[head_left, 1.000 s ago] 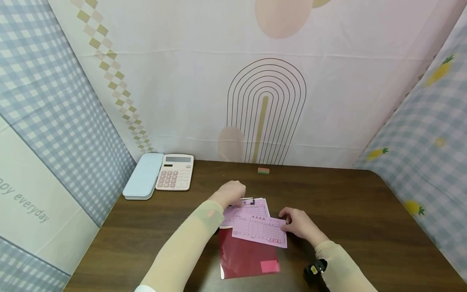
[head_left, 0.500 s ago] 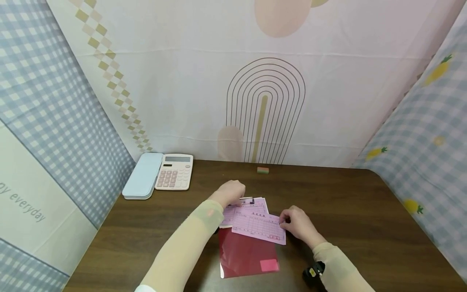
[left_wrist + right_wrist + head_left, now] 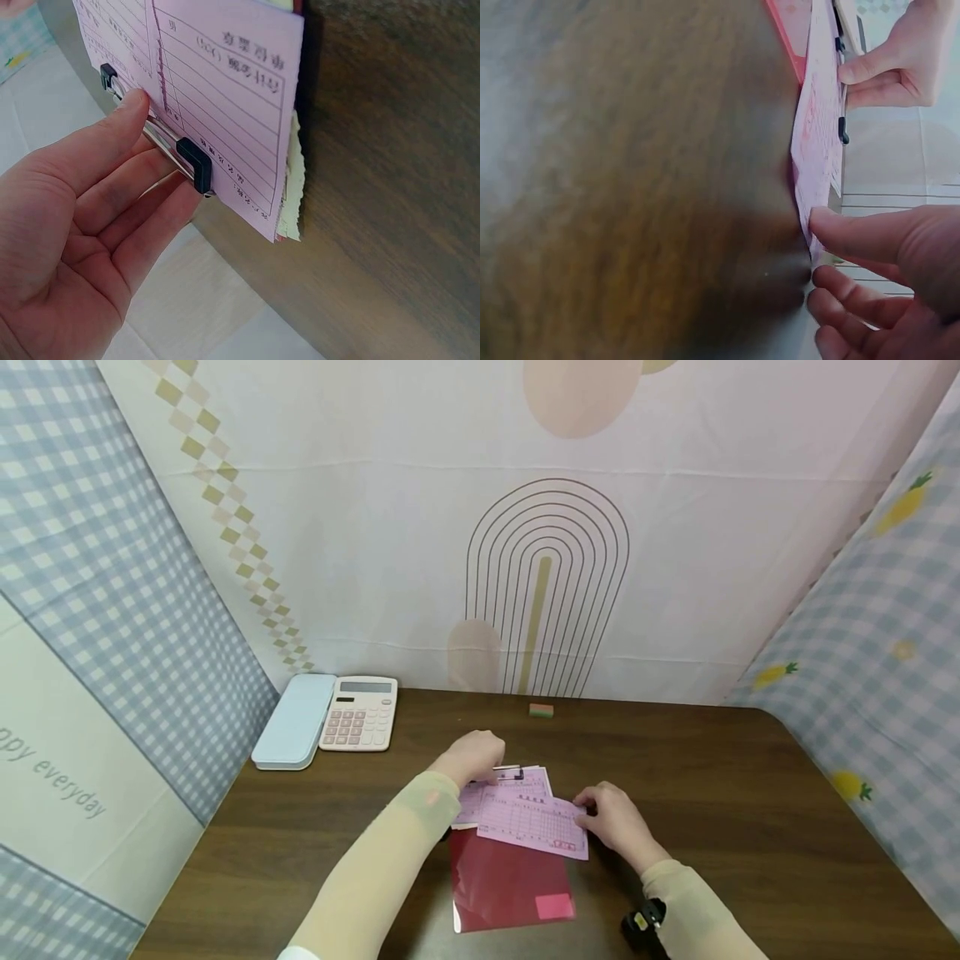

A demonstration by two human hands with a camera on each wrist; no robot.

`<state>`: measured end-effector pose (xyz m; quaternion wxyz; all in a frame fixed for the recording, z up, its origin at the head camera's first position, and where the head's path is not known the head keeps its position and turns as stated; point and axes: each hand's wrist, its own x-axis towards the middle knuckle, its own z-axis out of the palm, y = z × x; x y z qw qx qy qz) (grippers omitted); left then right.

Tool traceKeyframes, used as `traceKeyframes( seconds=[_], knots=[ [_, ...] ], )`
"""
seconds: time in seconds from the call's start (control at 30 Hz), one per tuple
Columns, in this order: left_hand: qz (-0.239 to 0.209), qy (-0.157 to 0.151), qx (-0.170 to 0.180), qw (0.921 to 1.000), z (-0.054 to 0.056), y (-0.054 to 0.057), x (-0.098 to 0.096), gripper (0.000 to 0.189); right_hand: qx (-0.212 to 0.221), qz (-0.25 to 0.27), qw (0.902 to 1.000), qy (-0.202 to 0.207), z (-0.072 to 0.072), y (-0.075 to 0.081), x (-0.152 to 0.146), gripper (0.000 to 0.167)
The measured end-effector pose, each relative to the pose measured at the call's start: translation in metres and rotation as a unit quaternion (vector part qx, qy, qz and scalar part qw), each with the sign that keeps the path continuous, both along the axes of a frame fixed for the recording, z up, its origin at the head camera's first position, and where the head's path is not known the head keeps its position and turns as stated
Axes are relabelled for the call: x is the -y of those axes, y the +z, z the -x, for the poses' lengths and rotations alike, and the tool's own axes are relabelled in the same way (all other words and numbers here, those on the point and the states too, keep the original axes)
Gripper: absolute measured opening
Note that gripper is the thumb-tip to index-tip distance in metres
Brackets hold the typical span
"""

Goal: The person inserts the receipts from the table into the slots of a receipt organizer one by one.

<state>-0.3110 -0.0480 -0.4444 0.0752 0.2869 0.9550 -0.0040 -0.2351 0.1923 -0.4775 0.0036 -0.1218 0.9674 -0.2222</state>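
Observation:
My left hand point(image 3: 472, 758) pinches a metal clip point(image 3: 171, 146) with black ends, thumb on top and fingers curled beneath. Under the clip lies a pink printed form point(image 3: 225, 82), with pale torn-edged paper point(image 3: 294, 184) showing below it. My right hand point(image 3: 617, 824) pinches the right edge of a loose pink receipt slip point(image 3: 534, 827) between thumb and forefinger. The slip lies slanted across the clipped form and overlaps the top of a translucent red plastic folder point(image 3: 506, 881). In the right wrist view, the slip point(image 3: 810, 157) bends a little near my thumb point(image 3: 855, 234).
A white calculator point(image 3: 360, 714) and a light blue case point(image 3: 295, 722) sit side by side at the back left of the brown table point(image 3: 712, 760). A small red and green eraser-like block point(image 3: 541, 711) lies near the back edge. Patterned cloth point(image 3: 375, 568) hangs behind.
The slip's right end has moved slightly up and to the left, with my right hand moving a little. My left hand stays at the clip.

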Motion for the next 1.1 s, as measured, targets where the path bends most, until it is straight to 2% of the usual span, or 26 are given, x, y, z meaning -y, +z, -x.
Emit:
traceKeyframes(
  seconds=[0.1, 0.2, 0.3, 0.43, 0.57, 0.67, 0.93, 1.03, 1.1],
  knots=[
    [0.001, 0.000, 0.002, 1.0000, -0.001, 0.001, 0.000, 0.026, 0.010, 0.017, 0.9998, 0.000, 0.001, -0.001, 0.000, 0.015],
    [0.001, -0.001, 0.002, 1.0000, -0.001, 0.002, 0.000, 0.026, 0.041, 0.047, 0.9980, -0.004, 0.003, -0.001, -0.001, 0.018],
    [0.001, 0.001, 0.002, 1.0000, -0.001, 0.001, -0.001, 0.027, 0.073, 0.087, 0.9935, -0.012, 0.004, -0.002, -0.001, 0.013],
    [-0.005, 0.005, 0.009, 0.9999, 0.000, 0.001, -0.001, 0.034, 0.089, 0.145, 0.9852, -0.023, 0.005, -0.002, 0.000, 0.010],
    [-0.001, -0.006, 0.005, 1.0000, 0.002, 0.000, -0.001, 0.034, 0.129, 0.212, 0.9680, -0.039, 0.008, 0.002, 0.006, 0.017],
    [0.008, -0.022, -0.007, 0.9997, 0.004, -0.002, -0.002, 0.028, 0.156, 0.248, 0.9549, -0.048, 0.011, 0.003, 0.013, 0.019],
    [0.024, -0.042, -0.026, 0.9985, 0.005, -0.004, -0.002, 0.027, 0.221, 0.315, 0.9219, -0.047, 0.014, 0.005, 0.034, 0.019],
    [0.026, -0.040, -0.022, 0.9986, 0.006, -0.005, -0.002, 0.026, 0.226, 0.322, 0.9179, -0.052, 0.017, 0.004, 0.040, 0.019],
    [0.023, -0.037, -0.017, 0.9989, 0.006, -0.005, -0.001, 0.026, 0.220, 0.321, 0.9187, -0.065, 0.020, 0.003, 0.045, 0.019]
  ],
)
